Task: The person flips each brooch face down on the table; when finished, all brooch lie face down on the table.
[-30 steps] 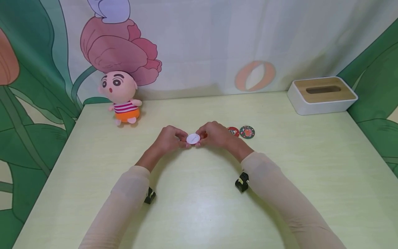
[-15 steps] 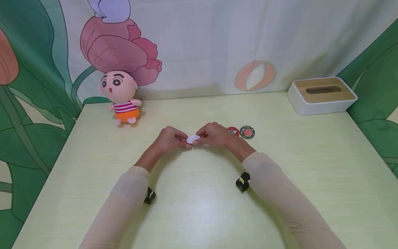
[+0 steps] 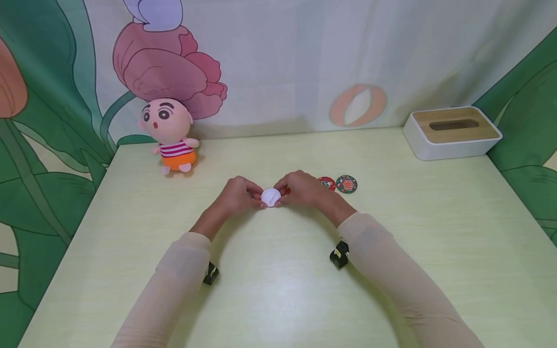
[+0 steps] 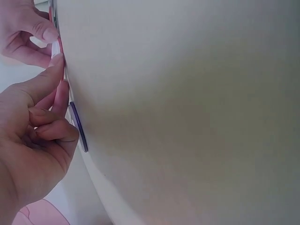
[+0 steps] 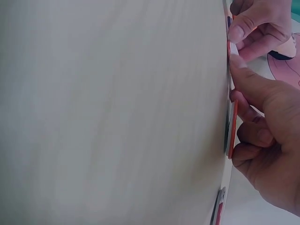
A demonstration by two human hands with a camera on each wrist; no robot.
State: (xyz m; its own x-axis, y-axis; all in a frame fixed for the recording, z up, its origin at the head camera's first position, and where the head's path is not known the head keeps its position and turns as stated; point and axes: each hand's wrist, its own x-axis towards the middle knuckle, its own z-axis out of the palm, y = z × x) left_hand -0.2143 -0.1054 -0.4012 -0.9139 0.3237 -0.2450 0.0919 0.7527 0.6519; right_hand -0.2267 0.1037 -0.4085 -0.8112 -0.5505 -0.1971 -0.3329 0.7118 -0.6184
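Between my two hands is a small round disc (image 3: 271, 197), its white face crossed by a thin slanted line. A red edge shows on the white disc (image 4: 57, 48) in the left wrist view. My left hand (image 3: 238, 195) pinches its left side between thumb and finger. On the opposite side my right hand (image 3: 302, 187) pinches it the same way. Under the left hand's curled fingers lies a dark blue-edged disc (image 4: 79, 126). Beside the right hand's lower fingers an orange-red-edged disc (image 5: 233, 133) is tilted in the right wrist view.
Right of my right hand lie a red printed disc (image 3: 327, 183), partly hidden by the hand, and a dark green printed disc (image 3: 346, 184). A plush doll (image 3: 171, 135) sits at the back left. At the back right stands a white tissue box (image 3: 452, 133) with a wooden lid.
Half a second ago the white disc was tipped more edge-on; now its white face turns more fully toward the head camera. Both hands stay in nearly the same place.
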